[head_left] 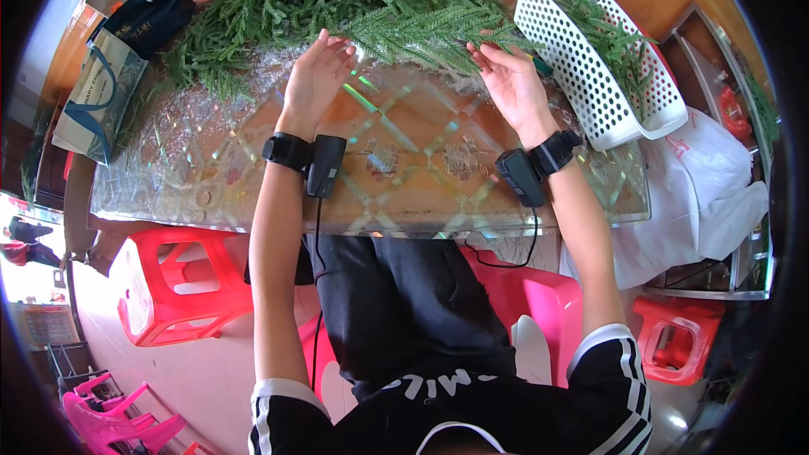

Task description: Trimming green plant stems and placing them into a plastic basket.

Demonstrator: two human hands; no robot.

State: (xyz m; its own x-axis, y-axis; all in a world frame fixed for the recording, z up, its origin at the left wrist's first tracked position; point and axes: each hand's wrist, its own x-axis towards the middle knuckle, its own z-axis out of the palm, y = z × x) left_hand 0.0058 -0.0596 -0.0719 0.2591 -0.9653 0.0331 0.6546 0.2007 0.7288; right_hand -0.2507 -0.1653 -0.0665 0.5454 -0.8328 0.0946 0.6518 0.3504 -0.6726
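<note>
My left hand (318, 76) is raised over the table's far half, its fingers curled at the left end of a green artificial pine branch (421, 34). The fingertips seem to pinch its stem. My right hand (511, 84) is at the branch's right part, palm turned inward and fingers bent. Out from behind it shows the dark green handle (540, 66) of a hand tool, with a dark tip by the fingers; its kind is hidden. Beyond both hands lies a large heap of similar pine branches (278, 0).
A white perforated basket (581, 76) holding pine sprigs stands at the right. White bits litter the glass-topped table (253, 177). At the left are a tote bag (101, 97) and a dark bag (152, 17). White plastic bags (699, 202) and red stools (181, 286) flank the table.
</note>
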